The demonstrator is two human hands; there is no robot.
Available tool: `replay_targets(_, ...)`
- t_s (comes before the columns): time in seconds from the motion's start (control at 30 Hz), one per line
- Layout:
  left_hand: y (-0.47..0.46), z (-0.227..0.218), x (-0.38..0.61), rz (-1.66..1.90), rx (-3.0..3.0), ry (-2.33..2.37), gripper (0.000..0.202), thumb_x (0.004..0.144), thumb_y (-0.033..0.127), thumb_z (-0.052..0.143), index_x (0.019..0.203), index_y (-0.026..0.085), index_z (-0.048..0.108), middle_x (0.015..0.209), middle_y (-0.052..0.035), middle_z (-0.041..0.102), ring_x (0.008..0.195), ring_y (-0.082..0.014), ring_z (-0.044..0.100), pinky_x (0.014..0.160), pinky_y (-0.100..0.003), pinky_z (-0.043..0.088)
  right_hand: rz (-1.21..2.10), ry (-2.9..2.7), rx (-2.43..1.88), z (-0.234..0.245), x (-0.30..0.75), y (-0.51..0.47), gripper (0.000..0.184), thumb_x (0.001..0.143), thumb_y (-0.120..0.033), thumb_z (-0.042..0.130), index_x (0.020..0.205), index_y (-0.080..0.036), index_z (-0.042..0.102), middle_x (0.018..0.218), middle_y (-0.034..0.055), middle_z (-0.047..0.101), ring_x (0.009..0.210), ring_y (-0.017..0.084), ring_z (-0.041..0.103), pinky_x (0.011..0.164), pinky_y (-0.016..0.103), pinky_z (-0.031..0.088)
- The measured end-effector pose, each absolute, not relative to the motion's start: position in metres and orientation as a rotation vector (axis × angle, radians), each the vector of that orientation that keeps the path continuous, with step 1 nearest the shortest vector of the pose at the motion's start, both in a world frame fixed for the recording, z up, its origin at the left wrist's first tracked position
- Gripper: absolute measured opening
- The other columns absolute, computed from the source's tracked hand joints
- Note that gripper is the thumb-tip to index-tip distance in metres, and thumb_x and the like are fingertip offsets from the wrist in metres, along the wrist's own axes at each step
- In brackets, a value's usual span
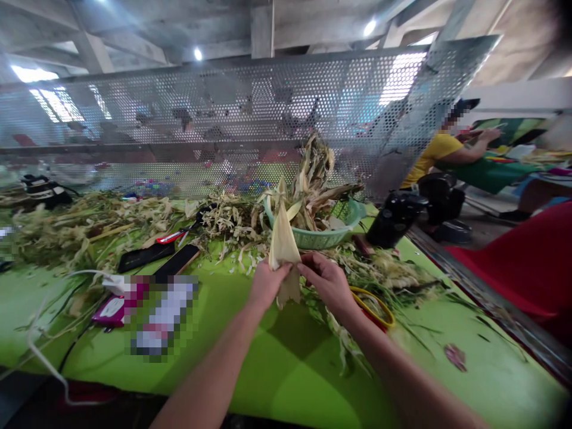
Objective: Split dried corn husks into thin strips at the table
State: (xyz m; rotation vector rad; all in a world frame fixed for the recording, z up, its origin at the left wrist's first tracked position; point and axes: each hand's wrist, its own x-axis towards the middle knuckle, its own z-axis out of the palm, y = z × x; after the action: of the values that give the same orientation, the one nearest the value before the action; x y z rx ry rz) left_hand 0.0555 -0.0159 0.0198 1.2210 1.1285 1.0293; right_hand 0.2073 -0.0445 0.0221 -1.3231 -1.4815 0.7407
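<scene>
one pale husk (282, 241): held tip-up over the green table (268, 357), before the basket; its lower end is partly covered by both hands.
left hand (267, 281): clasped on the husk's left edge, most fingers hidden behind it.
right hand (325, 275): husk's right edge pinched at the thumb.
basket (313, 240): partly blocked by the husk.
perforated screen (214, 95): shapes behind are only dimly seen.
pixelated item (165, 316): cannot be identified.
</scene>
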Motion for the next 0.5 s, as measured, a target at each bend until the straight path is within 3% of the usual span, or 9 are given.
replay_targets(0.5, -0.0204, 0.0205, 0.0560, 1.051, 1.448, 1.163, 0.028, 0.077, 0.039, 0.064, 0.090, 0.014, 0.067, 0.075, -0.0056, 0.066, 0.063, -0.0143, 0.054, 0.054, -0.024, 0.039, 0.790, -1.448, -1.297, 0.0214, 0.2063, -0.0437, 0.020, 0.078, -0.038, 0.062, 0.080, -0.018, 0.060, 0.069, 0.0006, 0.059, 0.059, 0.014, 0.049, 0.052, 0.025, 0.040)
